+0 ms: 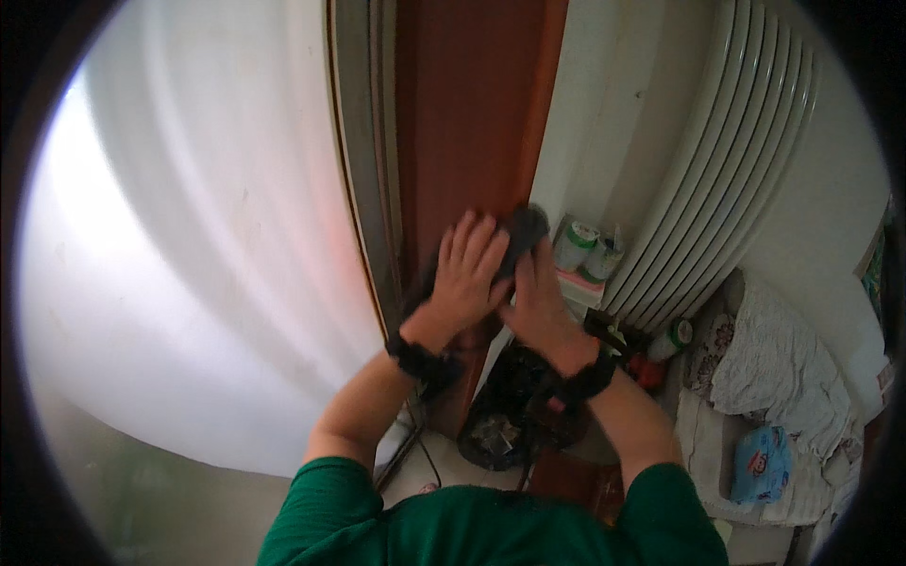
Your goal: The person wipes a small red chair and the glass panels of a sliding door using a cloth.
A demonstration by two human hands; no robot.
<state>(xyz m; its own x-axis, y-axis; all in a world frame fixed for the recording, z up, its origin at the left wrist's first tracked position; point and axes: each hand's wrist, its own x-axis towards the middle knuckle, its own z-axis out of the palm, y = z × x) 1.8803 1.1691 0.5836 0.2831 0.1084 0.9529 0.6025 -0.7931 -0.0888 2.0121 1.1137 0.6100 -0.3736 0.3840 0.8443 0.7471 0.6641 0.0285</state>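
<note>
My left hand [467, 272] lies over a dark grey cloth [525, 228], holding it against a reddish-brown wooden door or panel [471, 106]. Close beside it, my right hand [543, 304] has its fingertips on the same cloth, near the panel's right edge. The two thumbs nearly meet. Part of the cloth shows above and between the hands; the rest is hidden under them. Slight blur covers the hands and cloth. Black bands [591, 375] circle both wrists.
Left of the panel stands a large glossy white surface [212, 247]. At right are a white radiator [715, 163] and jars with green rims [580, 237]. Below lies a black bag or bin [495, 431], contents unclear. A blue package [761, 463] rests on a fabric-covered seat [708, 431].
</note>
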